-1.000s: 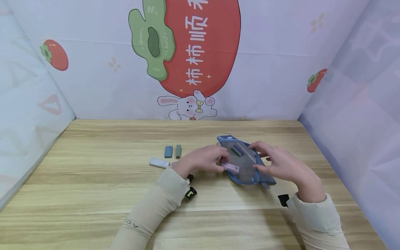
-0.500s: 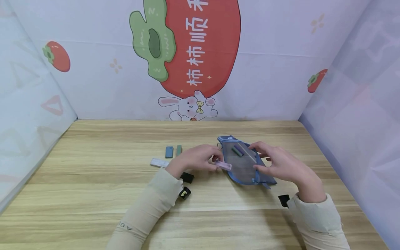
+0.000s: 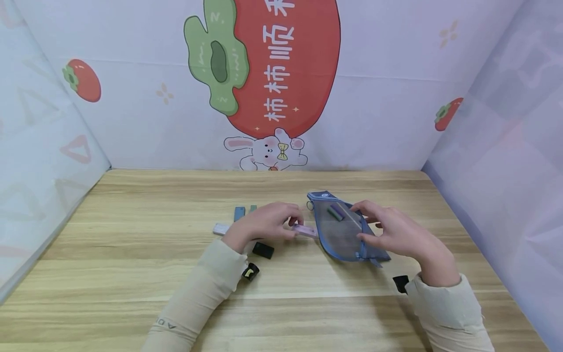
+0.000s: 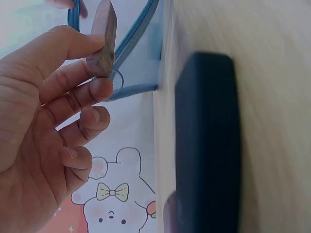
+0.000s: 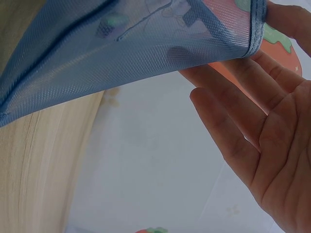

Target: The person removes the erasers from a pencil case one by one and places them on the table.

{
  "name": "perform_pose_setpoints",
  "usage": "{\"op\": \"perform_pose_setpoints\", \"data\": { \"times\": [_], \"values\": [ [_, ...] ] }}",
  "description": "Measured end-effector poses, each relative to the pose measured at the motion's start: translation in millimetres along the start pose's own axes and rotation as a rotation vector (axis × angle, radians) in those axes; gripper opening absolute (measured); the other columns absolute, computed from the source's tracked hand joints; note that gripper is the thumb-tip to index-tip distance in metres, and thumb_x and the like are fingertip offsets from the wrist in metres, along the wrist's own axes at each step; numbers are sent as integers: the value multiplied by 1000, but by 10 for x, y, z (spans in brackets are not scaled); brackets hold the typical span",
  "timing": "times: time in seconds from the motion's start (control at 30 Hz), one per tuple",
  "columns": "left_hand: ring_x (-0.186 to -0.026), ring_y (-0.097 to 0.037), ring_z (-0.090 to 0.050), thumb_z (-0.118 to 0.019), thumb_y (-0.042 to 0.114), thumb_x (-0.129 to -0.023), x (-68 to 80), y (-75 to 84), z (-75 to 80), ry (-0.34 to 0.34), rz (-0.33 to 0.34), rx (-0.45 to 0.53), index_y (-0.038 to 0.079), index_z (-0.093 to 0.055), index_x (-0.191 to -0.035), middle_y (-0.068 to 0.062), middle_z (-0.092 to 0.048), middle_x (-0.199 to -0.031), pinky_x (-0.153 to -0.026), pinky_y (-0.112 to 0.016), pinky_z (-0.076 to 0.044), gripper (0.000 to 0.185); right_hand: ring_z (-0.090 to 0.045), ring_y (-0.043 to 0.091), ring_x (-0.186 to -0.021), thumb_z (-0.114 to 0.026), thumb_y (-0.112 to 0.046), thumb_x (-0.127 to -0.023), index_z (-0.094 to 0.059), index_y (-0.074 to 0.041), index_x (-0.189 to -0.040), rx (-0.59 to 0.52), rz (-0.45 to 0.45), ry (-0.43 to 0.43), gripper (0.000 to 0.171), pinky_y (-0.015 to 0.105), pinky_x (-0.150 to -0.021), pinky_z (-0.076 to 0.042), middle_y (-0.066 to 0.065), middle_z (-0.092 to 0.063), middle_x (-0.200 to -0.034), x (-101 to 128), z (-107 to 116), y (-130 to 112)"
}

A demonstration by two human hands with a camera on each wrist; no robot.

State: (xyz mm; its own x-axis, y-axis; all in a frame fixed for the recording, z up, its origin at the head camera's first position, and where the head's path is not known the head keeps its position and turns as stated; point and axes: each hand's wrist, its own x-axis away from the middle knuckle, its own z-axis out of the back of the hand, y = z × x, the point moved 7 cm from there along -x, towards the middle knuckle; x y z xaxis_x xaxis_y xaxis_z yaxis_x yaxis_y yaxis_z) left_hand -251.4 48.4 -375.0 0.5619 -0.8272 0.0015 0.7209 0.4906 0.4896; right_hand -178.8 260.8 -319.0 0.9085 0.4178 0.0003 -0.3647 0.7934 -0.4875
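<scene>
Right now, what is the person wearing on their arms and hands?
Both arms wear long beige sleeves, the left one with small dark letters near the elbow. A black wrist strap with a small device sits at the left cuff, another at the right. The left hand and right hand are bare.

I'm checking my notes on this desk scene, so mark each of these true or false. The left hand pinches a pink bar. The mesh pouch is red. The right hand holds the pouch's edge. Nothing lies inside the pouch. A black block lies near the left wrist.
1. The left hand pinches a small pink rectangular bar: true.
2. The mesh pouch is red: false; the zippered mesh pouch is blue.
3. The right hand holds the pouch's edge: true.
4. Nothing lies inside the pouch: false; a purple bar shows through the mesh.
5. A flat black block lies near the left wrist: true.
</scene>
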Motion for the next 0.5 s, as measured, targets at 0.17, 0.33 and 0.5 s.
{"op": "perform_pose_setpoints", "data": {
  "times": [0.17,0.33,0.5],
  "values": [
    [-85,-12,-56,-67,22,-90,70,-43,28,1,8,-4,21,-70,-102,8,-58,-90,-74,-26,-46,13,-67,40,-111,-72,-15,-89,-51,-11,-133,-2,-3,-6,49,58,-89,-54,20,-62,-131,0,2,4],
    [-85,-10,-55,-68,23,-89,163,-112,39,-6,44,-12,21,-70,-104,8,-57,-90,-74,-26,-46,15,-66,40,-112,-71,-15,-89,-51,-11,-134,0,-3,-11,49,58,-89,-53,20,-61,-132,-2,0,4],
    [-85,-10,-55,-68,22,-88,276,-193,54,-14,84,-18,19,-70,-106,7,-58,-91,-74,-27,-46,19,-67,40,-111,-71,-15,-89,-51,-12,-134,4,-6,-12,49,58,-88,-54,20,-62,-132,-3,0,5]
  ]
}}
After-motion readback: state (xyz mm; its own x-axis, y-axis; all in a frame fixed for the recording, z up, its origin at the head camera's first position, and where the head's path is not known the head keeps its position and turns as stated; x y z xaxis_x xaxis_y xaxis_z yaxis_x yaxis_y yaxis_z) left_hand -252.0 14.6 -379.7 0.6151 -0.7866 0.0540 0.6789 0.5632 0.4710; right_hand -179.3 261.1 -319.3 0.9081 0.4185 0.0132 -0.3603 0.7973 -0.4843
